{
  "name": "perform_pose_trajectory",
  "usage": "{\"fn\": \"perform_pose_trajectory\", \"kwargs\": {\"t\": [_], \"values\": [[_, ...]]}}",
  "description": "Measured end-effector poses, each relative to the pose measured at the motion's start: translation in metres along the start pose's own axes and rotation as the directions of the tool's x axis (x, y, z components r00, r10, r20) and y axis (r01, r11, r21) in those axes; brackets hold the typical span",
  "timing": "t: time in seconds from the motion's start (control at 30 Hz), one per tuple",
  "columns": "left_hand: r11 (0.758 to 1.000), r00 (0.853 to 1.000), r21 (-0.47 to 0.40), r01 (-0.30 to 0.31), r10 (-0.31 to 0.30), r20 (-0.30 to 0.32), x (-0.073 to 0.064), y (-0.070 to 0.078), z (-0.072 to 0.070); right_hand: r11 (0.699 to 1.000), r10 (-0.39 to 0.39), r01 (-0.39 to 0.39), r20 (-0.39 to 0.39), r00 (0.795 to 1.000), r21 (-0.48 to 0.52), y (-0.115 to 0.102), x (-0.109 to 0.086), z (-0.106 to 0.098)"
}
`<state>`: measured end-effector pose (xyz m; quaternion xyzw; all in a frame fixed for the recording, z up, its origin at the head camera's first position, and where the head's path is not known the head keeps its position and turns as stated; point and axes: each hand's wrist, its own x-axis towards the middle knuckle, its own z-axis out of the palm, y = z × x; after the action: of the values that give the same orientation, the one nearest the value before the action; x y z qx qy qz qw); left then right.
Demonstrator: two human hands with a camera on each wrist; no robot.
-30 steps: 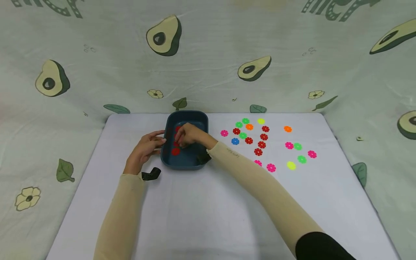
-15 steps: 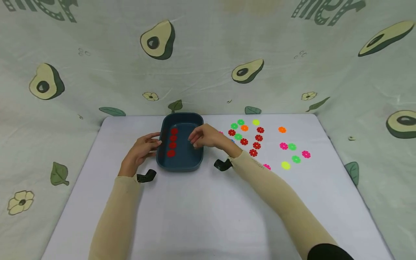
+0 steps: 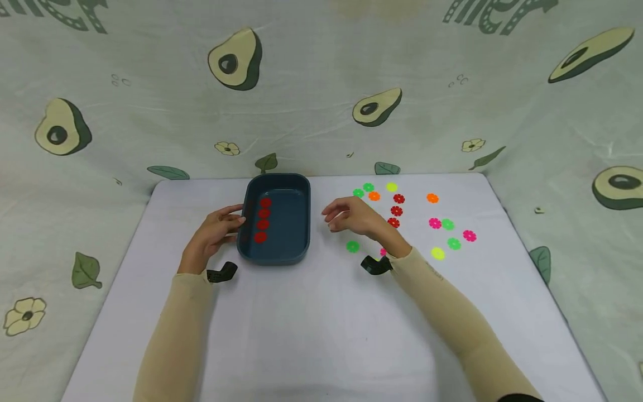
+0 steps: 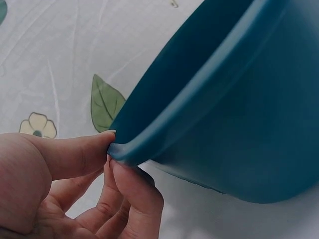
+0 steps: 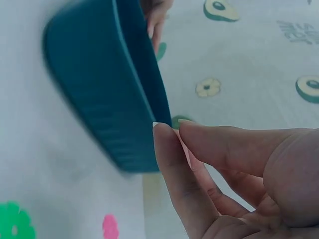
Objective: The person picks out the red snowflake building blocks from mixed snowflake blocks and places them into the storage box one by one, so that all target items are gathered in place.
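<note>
A dark blue rectangular tub (image 3: 288,229) stands toward the back of the table. Inside, along its left side, several red flower-shaped discs (image 3: 263,224) lie in a row. My left hand (image 3: 210,237) pinches the tub's left rim between thumb and fingers, as the rim (image 4: 164,122) in the left wrist view confirms. To the right of the tub, my right hand (image 3: 361,218) is over the table with loosely bent fingers. In the right wrist view its thumb and index fingertips (image 5: 163,130) are slightly apart, with nothing between them.
Right of the right hand lie scattered discs: red discs (image 3: 397,211), green discs (image 3: 353,247), pink discs (image 3: 435,223), a yellow disc (image 3: 438,253) and an orange disc (image 3: 432,197). An avocado-print cloth (image 3: 301,128) hangs behind the white table (image 3: 301,335).
My right hand has come out of the tub and moved right, over the table, uncovering the row of red discs. My left hand stays on the tub's rim.
</note>
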<state>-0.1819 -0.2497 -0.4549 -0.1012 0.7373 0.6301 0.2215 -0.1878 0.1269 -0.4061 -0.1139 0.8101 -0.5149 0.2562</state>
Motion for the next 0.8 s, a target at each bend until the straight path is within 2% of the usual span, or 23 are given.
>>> {"fn": "perform_pose_trajectory", "kwargs": {"t": [0.33, 0.8], "values": [[1.000, 1.000, -0.015, 0.000, 0.000, 0.005, 0.003, -0.003, -0.002, 0.999, 0.041, -0.043, -0.086, 0.995, -0.021, 0.031, -0.024, -0.029], [1.000, 1.000, -0.026, 0.003, -0.003, 0.000, 0.002, -0.003, 0.000, 0.989, 0.131, -0.143, -0.210, 0.969, -0.043, 0.072, -0.047, -0.059]]}}
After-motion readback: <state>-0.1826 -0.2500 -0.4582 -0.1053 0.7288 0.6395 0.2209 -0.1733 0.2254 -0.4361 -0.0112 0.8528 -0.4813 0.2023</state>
